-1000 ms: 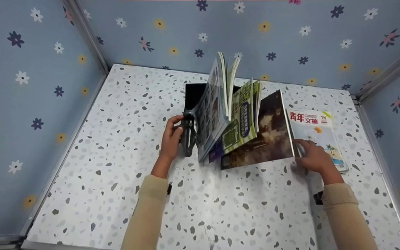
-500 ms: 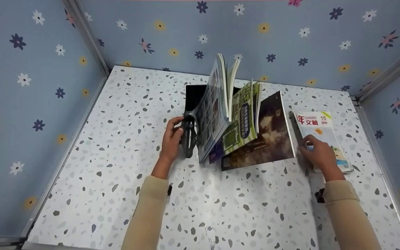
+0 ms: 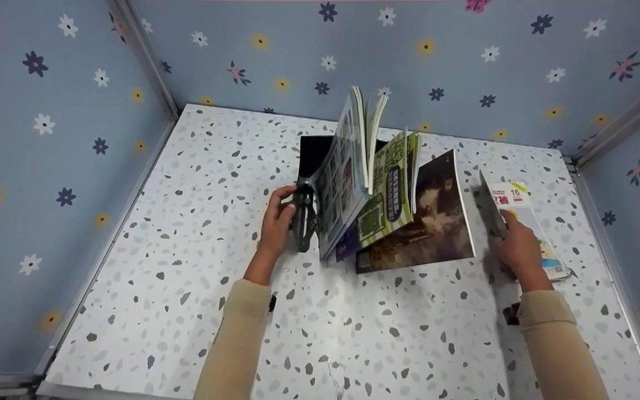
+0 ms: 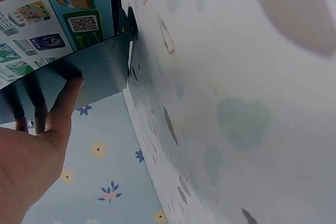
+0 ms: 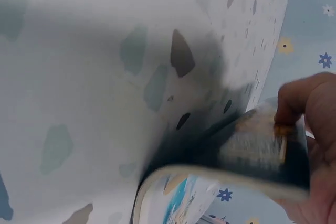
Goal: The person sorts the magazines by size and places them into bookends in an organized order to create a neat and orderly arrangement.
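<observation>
In the head view, my left hand [image 3: 276, 225] rests against a black bookend [image 3: 303, 216] at the left of a row of magazines. The left wrist view shows its fingers [image 4: 65, 100] laid against the dark upright panel. Beside the panel stands a magazine with a blue picture cover [image 3: 339, 172]. My right hand [image 3: 517, 244] pinches the left side of a magazine [image 3: 523, 214] with a red title and beach picture. That side is bent upward, and its dark back cover [image 5: 210, 140] faces left in the right wrist view.
A green striped magazine [image 3: 384, 205] leans in the row, with a brown picture magazine [image 3: 436, 216] splayed out to its right. The speckled white tabletop [image 3: 398, 333] is bordered by flowered blue walls [image 3: 275, 50] at the back and sides.
My right hand has moved right, from beside the brown magazine to the beach magazine, and has raised its left side. My left hand stays at the bookend.
</observation>
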Demonstrator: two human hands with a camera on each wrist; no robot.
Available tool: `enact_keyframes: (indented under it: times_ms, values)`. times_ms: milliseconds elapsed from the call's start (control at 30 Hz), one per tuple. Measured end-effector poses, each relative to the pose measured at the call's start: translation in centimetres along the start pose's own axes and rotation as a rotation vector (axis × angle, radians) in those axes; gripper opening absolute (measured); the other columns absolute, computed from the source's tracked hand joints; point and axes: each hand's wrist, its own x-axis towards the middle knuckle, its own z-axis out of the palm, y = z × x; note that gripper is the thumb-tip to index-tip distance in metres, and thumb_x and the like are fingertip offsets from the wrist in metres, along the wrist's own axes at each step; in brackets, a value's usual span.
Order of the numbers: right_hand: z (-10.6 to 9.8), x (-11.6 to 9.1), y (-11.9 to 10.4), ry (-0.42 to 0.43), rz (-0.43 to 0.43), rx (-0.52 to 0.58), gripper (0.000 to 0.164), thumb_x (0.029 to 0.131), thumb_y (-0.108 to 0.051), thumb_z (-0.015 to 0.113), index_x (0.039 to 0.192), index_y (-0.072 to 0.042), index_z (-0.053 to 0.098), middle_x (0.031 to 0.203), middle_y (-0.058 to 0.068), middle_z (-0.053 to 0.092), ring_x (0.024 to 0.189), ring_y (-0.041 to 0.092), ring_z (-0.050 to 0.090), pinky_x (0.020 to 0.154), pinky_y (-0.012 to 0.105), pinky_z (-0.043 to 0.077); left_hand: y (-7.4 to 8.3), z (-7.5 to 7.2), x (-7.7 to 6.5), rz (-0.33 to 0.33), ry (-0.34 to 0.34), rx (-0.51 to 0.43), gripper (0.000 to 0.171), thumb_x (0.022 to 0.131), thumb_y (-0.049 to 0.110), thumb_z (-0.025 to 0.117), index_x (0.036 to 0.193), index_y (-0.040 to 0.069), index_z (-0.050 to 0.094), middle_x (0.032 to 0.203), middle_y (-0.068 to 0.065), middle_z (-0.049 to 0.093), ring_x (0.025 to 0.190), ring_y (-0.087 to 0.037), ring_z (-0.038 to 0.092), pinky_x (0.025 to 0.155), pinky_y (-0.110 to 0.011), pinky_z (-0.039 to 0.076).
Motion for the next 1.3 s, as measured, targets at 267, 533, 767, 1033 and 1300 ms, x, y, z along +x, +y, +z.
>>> enact_keyframes:
  times_ms: [267, 533, 767, 1033, 1300]
  values:
    - [-1.1, -3.1, -1.7, 0.441, -0.020, 0.128, 0.059, 0.087, 0.002, 0.050, 0.144, -0.012, 0.046, 0.115, 0.029, 0.064, 0.056, 0.022, 0.050, 0.055, 0.037, 0.032, 0.1, 0.1, 0.0, -0.005, -0.009, -0.006, 0.039, 0.097, 0.005, 0.039, 0.135, -0.005, 0.043, 0.140, -0.023, 0.041, 0.096, -0.011, 0.055, 0.066, -0.026, 0.047]
    - [-2.0, -6.5, -4.1, 0.648, -0.037, 0.318, 0.065, 0.083, 0.004, 0.049, 0.141, -0.026, 0.051, 0.113, 0.022, 0.068, 0.039, -0.009, 0.028, 0.045, 0.019, 0.021, 0.1, -0.1, 0.2, -0.010, -0.007, 0.004, 0.040, 0.097, 0.005, 0.039, 0.136, -0.006, 0.042, 0.140, -0.025, 0.040, 0.097, -0.012, 0.055, 0.067, -0.029, 0.047]
    - [-1.9, -9.0, -7.0, 0.825, -0.121, 0.590, 0.057, 0.084, 0.010, 0.049, 0.136, -0.011, 0.056, 0.103, 0.005, 0.067, 0.047, -0.005, 0.036, 0.052, 0.015, 0.026, -0.1, 0.1, 0.2, -0.003, -0.004, 0.008, 0.040, 0.097, 0.004, 0.039, 0.136, -0.007, 0.043, 0.139, -0.027, 0.041, 0.097, -0.013, 0.055, 0.069, -0.027, 0.047]
    - [-0.9, -12.1, -11.8, 1.030, -0.318, 1.052, 0.053, 0.078, 0.018, 0.044, 0.129, 0.008, 0.056, 0.118, 0.019, 0.066, 0.062, 0.012, 0.051, 0.048, 0.017, 0.028, -0.2, 0.1, 0.2, 0.010, 0.000, -0.007, 0.038, 0.097, 0.000, 0.038, 0.135, -0.006, 0.043, 0.138, -0.029, 0.041, 0.095, -0.012, 0.055, 0.066, -0.027, 0.046]
    - [0.3, -13.3, -16.1, 1.214, -0.553, 1.336, 0.052, 0.071, 0.026, 0.039, 0.119, 0.016, 0.056, 0.104, 0.027, 0.068, 0.055, 0.014, 0.048, 0.051, 0.020, 0.032, -0.1, 0.1, 0.1, 0.004, -0.003, 0.004, 0.039, 0.098, 0.002, 0.037, 0.136, -0.004, 0.043, 0.137, -0.020, 0.043, 0.096, -0.013, 0.056, 0.067, -0.025, 0.047]
